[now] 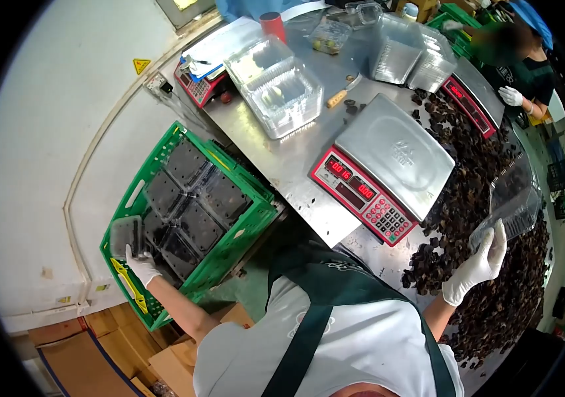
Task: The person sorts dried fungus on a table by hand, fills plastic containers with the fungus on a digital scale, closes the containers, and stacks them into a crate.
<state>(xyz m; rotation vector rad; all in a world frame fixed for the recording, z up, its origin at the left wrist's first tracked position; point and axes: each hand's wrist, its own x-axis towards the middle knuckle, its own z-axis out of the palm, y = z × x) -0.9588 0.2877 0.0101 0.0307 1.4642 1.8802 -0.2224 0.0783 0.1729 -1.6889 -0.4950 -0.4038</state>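
Note:
My left hand [141, 264], in a white glove, grips the near edge of a clear plastic box [128, 237] with dark contents, at the left end of a green crate [193, 278]. Other filled boxes [198, 228] lie in that crate. On the right, my gloved right hand [478, 266] holds an open, see-through container [517, 205] by its near edge, above a spread of dark dried pieces [501, 291]. Between my hands, a red scale [395, 159] with a bare metal plate reads -0.016 and 0.00.
Stacked clear containers [282, 96] stand at the metal table's back left, more [398, 49] at its back. A wooden-handled knife [337, 98] lies behind the scale. Another person [527, 79] is by a second scale [470, 106] at the upper right. Cardboard boxes [124, 331] are at the lower left.

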